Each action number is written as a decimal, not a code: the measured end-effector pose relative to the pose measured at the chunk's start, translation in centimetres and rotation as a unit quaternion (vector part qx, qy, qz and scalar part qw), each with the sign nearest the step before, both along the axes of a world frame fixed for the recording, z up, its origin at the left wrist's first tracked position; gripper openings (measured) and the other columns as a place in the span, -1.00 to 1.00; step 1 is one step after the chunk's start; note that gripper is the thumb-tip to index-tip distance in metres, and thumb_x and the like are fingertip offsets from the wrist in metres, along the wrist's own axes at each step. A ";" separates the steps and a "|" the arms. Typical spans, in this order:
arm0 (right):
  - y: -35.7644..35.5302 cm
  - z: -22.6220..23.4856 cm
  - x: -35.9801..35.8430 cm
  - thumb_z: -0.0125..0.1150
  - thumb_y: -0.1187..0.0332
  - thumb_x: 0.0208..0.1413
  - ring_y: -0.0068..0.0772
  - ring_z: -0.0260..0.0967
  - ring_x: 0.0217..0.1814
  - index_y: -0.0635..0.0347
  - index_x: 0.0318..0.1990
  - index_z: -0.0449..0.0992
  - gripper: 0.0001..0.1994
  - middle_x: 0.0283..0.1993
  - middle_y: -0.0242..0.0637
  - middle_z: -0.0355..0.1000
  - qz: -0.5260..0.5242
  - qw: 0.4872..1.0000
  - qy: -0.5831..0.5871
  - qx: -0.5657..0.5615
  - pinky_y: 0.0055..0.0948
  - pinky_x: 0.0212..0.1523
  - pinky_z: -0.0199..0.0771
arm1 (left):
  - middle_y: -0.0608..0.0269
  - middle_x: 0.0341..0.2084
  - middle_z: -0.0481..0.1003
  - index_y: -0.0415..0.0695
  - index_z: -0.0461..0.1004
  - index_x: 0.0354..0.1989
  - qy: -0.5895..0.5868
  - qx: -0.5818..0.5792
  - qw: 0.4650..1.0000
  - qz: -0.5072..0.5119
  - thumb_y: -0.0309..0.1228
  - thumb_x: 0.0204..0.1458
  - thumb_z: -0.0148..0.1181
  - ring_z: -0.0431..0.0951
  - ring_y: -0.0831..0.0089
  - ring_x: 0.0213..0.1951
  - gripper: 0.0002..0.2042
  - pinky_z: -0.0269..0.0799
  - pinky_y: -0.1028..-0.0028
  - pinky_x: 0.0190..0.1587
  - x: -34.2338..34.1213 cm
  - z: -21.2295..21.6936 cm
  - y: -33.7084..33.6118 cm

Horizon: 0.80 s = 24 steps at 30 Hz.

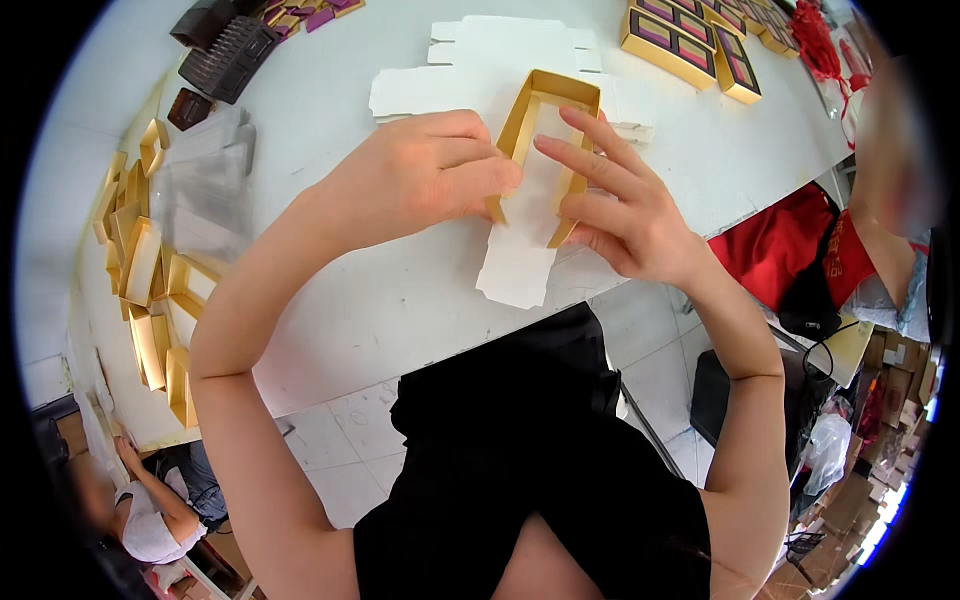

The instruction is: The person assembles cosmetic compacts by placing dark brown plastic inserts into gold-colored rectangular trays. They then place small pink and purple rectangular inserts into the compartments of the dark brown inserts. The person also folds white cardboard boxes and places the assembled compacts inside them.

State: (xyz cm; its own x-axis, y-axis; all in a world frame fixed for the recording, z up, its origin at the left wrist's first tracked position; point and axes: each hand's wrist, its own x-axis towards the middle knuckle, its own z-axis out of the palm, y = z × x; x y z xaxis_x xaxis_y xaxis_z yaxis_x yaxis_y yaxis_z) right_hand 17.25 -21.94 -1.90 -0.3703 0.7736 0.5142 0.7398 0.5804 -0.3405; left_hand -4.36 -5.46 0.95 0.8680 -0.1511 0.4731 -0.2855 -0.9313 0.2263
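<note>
A partly folded cardboard box (538, 84) with gold walls is held above the table. Its near end lies open, and a white flap (515, 265) sticks out toward me. My left hand (425, 170) pinches the near part of the left wall, fingers and thumb together. On the other side, my right hand (620, 200) grips the right wall, with some fingers over the inside and the thumb low by the near corner. Beneath the box and just beyond it lie flat white cardboard blanks (490, 50).
Folded gold boxes (140, 260) pile along the table's left edge, beside clear plastic sleeves (210, 185). Black trays (230, 60) sit at the far left. Filled gold boxes (670, 45) stand at the far right. Other people are at both sides; one's hand (130, 455) shows at lower left.
</note>
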 end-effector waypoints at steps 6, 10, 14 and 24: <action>-0.3 -0.2 -1.0 0.31 0.58 -0.11 0.26 0.13 0.44 0.31 -0.42 0.40 -0.84 0.27 0.07 0.35 -0.054 0.994 0.096 0.004 0.07 0.31 0.32 | 0.39 -0.50 0.51 -0.11 0.52 -0.43 -0.070 -0.065 0.994 0.062 -0.53 -0.18 0.38 0.47 0.40 -0.44 -0.85 0.39 0.47 -0.50 1.3 -1.3 -2.0; 0.5 -2.0 -0.9 0.27 0.62 -0.13 0.19 0.25 0.38 0.35 -0.22 0.47 -0.75 0.28 0.09 0.35 -0.062 0.993 0.078 0.070 -0.04 0.29 0.41 | 0.28 -0.47 0.53 -0.16 0.54 -0.45 -0.173 0.065 0.981 0.060 -0.55 -0.20 0.36 0.47 0.39 -0.50 -0.87 0.34 0.46 -0.55 1.7 -2.1 -2.2; 0.3 -1.4 -0.3 0.27 0.56 -0.16 0.22 0.36 0.29 0.42 -0.17 0.51 -0.69 0.17 0.15 0.43 -0.026 0.991 0.017 0.129 -0.06 0.19 0.52 | 0.11 -0.38 0.57 -0.24 0.55 -0.41 -0.183 0.157 0.968 0.068 -0.57 -0.21 0.31 0.50 0.37 -0.47 -0.86 0.31 0.50 -0.54 2.3 -1.7 -3.5; -1.4 0.1 0.7 0.15 0.71 -0.08 0.14 0.30 0.35 0.43 0.15 0.45 -0.48 0.27 0.11 0.36 0.043 0.995 0.090 0.005 -0.17 0.20 0.49 | -0.01 -0.30 0.57 -0.35 0.51 -0.18 -0.109 0.082 0.988 0.074 -0.51 -0.01 0.22 0.55 0.22 -0.42 -0.76 0.49 0.32 -0.40 1.5 -1.9 -4.3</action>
